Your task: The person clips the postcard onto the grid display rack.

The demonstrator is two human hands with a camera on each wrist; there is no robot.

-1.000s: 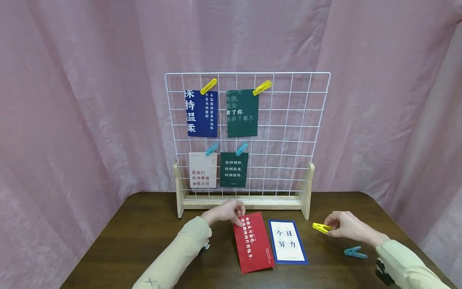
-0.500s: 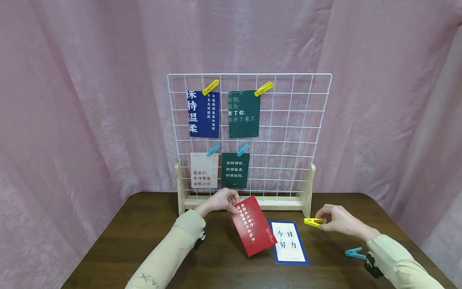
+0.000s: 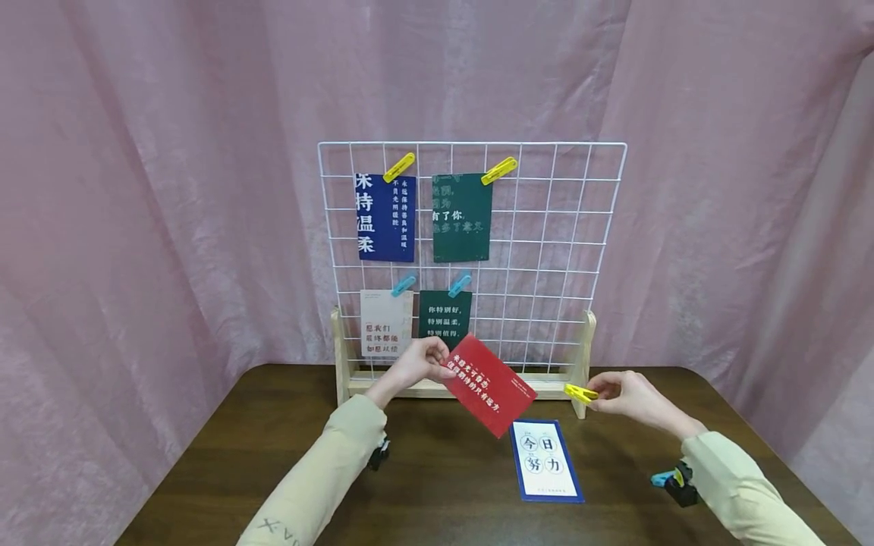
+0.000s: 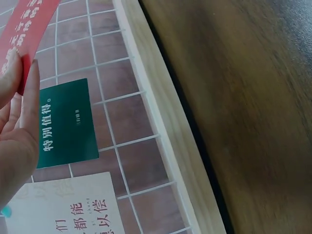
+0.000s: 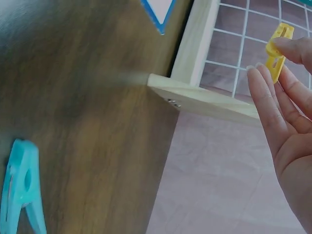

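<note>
My left hand [image 3: 418,365] pinches a red card [image 3: 490,385] by its left corner. The card hangs tilted in the air before the lower part of the white wire grid [image 3: 539,258], overlapping the lower edge of a small green card [image 3: 444,312]. Between thumb and fingers of my right hand [image 3: 638,400] is a yellow clothespin [image 3: 580,393], raised above the table near the right foot of the stand. The left wrist view shows thumb and fingers on the edge of the red card [image 4: 27,34]. A blue-bordered white card [image 3: 548,459] lies flat on the table.
A blue clothespin [image 5: 24,180] lies on the table at the right, partly hidden by the right wrist in the head view. Yellow and blue clothespins hold a blue card [image 3: 386,220], a larger green card [image 3: 461,220] and a white card [image 3: 385,322] on the grid.
The left hand has lifted the red card off the table, up toward the grid, and turned it so it slants more. The right hand has moved up and left with the yellow clothespin.
</note>
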